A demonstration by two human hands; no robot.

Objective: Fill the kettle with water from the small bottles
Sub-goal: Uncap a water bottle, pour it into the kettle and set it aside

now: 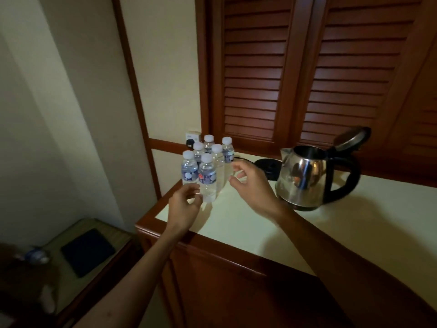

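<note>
Both arms reach forward, left hand (184, 204) and right hand (254, 185) with fingers loosely curled, holding nothing

You will find nothing here that can be read. The small bottles (208, 166), clustered at about ten o'clock from the kettle (305, 176), carry blue labels with pale round marks and a touch of red, yet the lettering on them is too blurred and small for you to make out. The kettle's steel body shows you only reflections, no brand or numbers.
</note>
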